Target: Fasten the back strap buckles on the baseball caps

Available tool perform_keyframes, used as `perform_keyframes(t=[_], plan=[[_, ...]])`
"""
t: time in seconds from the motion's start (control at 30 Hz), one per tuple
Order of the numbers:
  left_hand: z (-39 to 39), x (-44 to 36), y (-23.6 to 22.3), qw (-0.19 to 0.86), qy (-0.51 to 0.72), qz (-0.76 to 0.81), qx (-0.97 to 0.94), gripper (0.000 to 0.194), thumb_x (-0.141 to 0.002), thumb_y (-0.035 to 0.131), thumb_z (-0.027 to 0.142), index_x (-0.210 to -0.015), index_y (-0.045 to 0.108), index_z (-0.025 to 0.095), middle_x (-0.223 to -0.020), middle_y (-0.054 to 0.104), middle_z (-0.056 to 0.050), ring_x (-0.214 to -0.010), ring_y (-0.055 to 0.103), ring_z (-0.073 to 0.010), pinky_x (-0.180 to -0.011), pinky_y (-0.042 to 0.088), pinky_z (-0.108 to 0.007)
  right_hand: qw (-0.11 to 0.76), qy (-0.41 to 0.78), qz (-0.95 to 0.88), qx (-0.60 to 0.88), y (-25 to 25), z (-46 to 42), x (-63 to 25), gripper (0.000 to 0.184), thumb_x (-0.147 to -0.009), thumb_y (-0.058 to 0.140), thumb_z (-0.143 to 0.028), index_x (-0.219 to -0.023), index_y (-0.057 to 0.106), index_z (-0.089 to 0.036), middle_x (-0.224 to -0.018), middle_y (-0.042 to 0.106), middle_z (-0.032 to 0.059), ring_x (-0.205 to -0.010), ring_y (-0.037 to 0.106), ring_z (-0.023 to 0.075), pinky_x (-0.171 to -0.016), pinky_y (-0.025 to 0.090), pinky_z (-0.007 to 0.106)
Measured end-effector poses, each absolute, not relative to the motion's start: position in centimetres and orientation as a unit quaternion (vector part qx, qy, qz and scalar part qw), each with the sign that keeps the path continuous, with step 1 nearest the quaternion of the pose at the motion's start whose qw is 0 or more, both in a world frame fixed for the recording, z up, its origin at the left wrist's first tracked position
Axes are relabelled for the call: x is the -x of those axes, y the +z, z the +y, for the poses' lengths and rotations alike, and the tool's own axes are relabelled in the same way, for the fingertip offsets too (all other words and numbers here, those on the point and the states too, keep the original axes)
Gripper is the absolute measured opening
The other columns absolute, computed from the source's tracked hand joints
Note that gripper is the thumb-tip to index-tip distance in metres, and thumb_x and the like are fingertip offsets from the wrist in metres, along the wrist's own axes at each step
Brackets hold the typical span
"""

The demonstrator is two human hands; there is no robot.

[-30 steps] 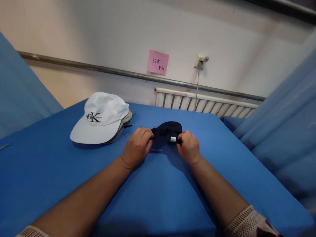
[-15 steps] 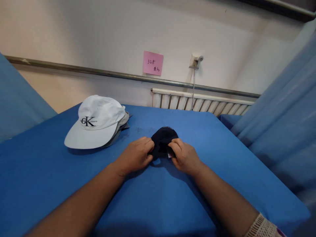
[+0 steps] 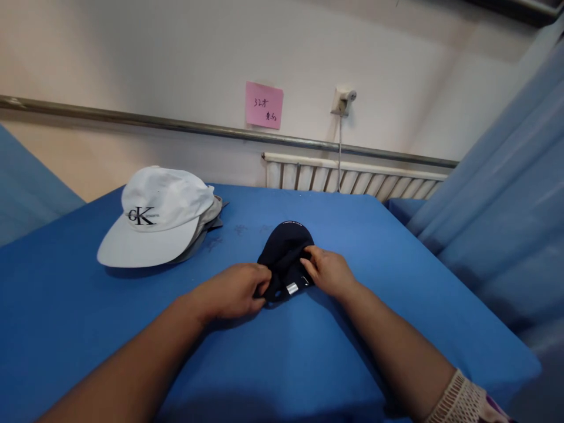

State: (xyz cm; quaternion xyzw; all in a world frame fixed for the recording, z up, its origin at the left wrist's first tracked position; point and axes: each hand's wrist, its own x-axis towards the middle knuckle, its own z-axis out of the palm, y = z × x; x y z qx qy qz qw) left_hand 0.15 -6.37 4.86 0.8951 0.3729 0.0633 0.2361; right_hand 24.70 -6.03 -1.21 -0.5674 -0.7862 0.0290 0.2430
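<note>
A dark baseball cap (image 3: 284, 252) lies on the blue-covered table (image 3: 273, 364), its brim pointing away from me and its crown sunken. My left hand (image 3: 242, 289) is closed on the cap's near left edge, the fingertips partly hidden. On the right side, my right hand (image 3: 328, 271) pinches the cap's rim with thumb and fingers. A small pale label or strap piece shows at the near edge between the hands. Off to the left sits a white baseball cap (image 3: 165, 200) with black "CK" lettering, resting on other greyish caps (image 3: 211, 214).
Behind the table are a white radiator (image 3: 343, 176), a metal rail (image 3: 198, 128) and a wall socket (image 3: 341, 101) with a hanging cord. A pink note (image 3: 264, 106) is stuck to the wall. Blue curtains (image 3: 497, 211) hang on both sides.
The dark cap has been turned and flattened a little, so more of its near edge and pale piece shows. My left hand has moved nearer to me and leftward.
</note>
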Motion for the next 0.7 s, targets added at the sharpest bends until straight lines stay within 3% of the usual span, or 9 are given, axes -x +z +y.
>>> perform_keyframes(t=[0.13,0.27,0.4,0.57,0.7], plan=[[-5.8,0.2,4.6,0.358,0.078,0.411,-0.835,0.02,-0.076,0.062,0.034,-0.066,0.052,0.02,-0.06,0.055,0.004,-0.053,0.046,-0.0114,-0.049,0.032,-0.023,0.274,0.036,-0.805,0.525,-1.1,-6.5,-24.4,0.01,-0.095,0.056,-0.028,-0.094,0.063,-0.021,-0.082,0.07,0.0009,-0.069,0.062,0.0147,-0.06,0.038,0.026],[-4.9,0.1,4.0,0.281,0.207,0.461,-0.816,0.025,-0.084,0.056,0.042,-0.075,0.058,0.019,-0.062,0.058,0.002,-0.056,0.051,-0.0134,-0.053,0.035,-0.025,0.291,0.066,-0.816,0.496,-0.9,-7.0,-23.8,0.015,-0.092,0.062,-0.035,-0.089,0.063,-0.02,-0.08,0.068,-0.0002,-0.067,0.059,0.0125,-0.06,0.037,0.025],[-4.4,-0.4,2.9,0.225,0.2,0.457,-0.837,0.023,-0.083,0.059,0.042,-0.089,0.064,0.02,-0.077,0.067,-0.002,-0.067,0.059,-0.0172,-0.06,0.041,-0.027,0.262,0.086,-0.813,0.513,-1.0,-7.2,-23.1,0.028,-0.084,0.07,-0.047,-0.082,0.064,-0.02,-0.073,0.067,-0.0006,-0.063,0.057,0.0132,-0.056,0.034,0.025],[-4.4,-0.5,2.0,0.168,0.157,0.44,-0.868,0.015,-0.083,0.056,0.031,-0.083,0.066,0.021,-0.08,0.068,-0.002,-0.068,0.059,-0.0165,-0.061,0.039,-0.027,0.188,0.072,-0.829,0.521,-1.9,-7.3,-22.7,0.019,-0.08,0.074,-0.033,-0.072,0.062,-0.021,-0.069,0.066,-0.0012,-0.059,0.056,0.0134,-0.052,0.03,0.027],[-4.7,-0.5,2.1,0.144,0.142,0.43,-0.88,0.013,-0.082,0.055,0.027,-0.077,0.065,0.02,-0.077,0.066,-0.001,-0.063,0.056,-0.0151,-0.059,0.036,-0.027,0.191,0.055,-0.856,0.477,-2.1,-7.5,-22.8,0.015,-0.083,0.068,-0.024,-0.073,0.058,-0.021,-0.07,0.063,-0.0019,-0.06,0.054,0.0124,-0.054,0.031,0.026]])
